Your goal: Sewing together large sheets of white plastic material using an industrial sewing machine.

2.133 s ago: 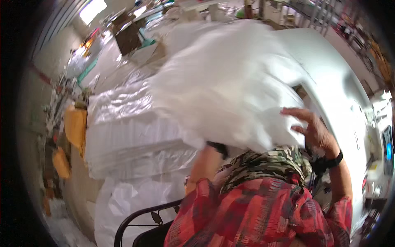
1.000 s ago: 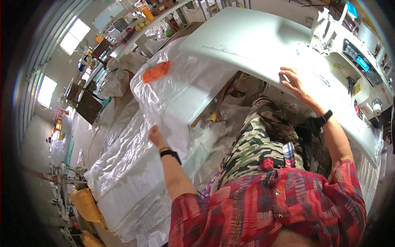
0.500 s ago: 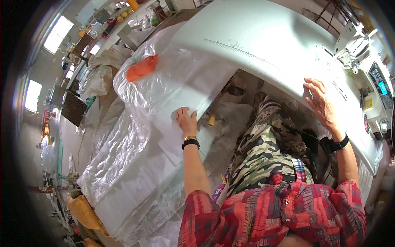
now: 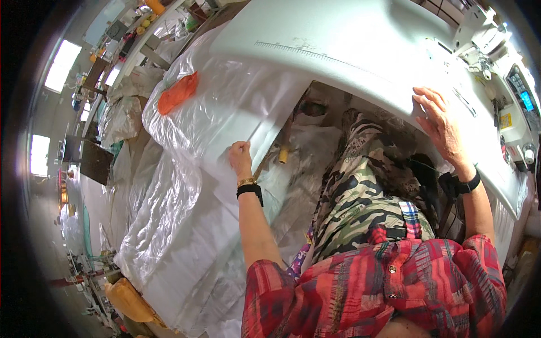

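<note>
Left hand (image 4: 240,160) is resting curled at white plastic sheeting (image 4: 211,191), centre-left – can't tell if grip's pinching; likely light, limp, slippery, edge hold best – right hand (image 4: 441,128) hanging open at table (image 4: 338,31) edge, right.

Ahead and to our right we have the table (image 4: 360,34), the sewing machine (image 4: 479,35) on its right part and our right hand (image 4: 442,128) at its near edge. To our left lies the plastic sheeting (image 4: 169,188), our left hand (image 4: 241,160) at its right side, a small bundle (image 4: 178,94) towards its far end.
</note>
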A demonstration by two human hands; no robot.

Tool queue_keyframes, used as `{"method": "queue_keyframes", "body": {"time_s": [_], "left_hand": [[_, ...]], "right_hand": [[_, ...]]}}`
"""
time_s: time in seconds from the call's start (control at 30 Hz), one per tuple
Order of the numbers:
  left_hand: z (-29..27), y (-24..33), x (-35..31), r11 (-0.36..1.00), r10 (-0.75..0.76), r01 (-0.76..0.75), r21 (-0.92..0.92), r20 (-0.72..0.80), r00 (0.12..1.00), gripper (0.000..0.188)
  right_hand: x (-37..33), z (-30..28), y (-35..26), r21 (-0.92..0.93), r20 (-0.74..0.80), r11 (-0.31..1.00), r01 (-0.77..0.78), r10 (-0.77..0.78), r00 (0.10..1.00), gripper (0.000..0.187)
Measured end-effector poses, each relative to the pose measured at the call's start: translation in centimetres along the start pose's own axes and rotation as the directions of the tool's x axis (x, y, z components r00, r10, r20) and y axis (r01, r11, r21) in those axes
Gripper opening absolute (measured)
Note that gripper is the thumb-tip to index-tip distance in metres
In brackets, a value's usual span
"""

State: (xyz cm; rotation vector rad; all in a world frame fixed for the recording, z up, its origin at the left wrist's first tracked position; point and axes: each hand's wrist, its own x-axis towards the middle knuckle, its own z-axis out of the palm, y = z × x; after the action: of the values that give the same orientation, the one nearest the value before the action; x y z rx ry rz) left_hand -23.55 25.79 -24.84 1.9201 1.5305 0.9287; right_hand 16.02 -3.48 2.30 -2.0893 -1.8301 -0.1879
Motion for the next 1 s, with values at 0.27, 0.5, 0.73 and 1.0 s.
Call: {"method": "queue_keyframes", "body": {"time_s": [0.27, 0.5, 0.73, 1.0], "left_hand": [[-3.7, 2.2, 2.7, 0.995, 0.021, -0.047, -0.088, -0.283, 0.959, 0.02], [-5.6, 11.0, -9.8, 0.952, 0.207, -0.158, -0.261, 0.169, 0.964, 0.016], [-10.0, 20.9, -18.9, 0.905, 0.264, -0.078, -0.417, 0.41, 0.873, 0.013], [-15.8, 24.7, -21.2, 0.886, 0.285, 0.26, -0.384, 0.893, 0.349, 0.015]], "right_hand": [[-0.9, -0.3, 0.5, 0.097, -0.085, 0.993, 0.072, -0.064, 0.994, 0.038], [-2.4, 5.3, -5.3, 0.487, -0.021, 0.799, 0.352, -0.392, 0.92, 0.033], [-3.4, 11.0, -8.9, 0.721, 0.669, 0.135, -0.68, -0.395, 0.63, 0.102], [-4.3, 10.4, -4.1, 0.769, 0.542, -0.575, -0.281, 0.352, 0.763, 0.03]]}}
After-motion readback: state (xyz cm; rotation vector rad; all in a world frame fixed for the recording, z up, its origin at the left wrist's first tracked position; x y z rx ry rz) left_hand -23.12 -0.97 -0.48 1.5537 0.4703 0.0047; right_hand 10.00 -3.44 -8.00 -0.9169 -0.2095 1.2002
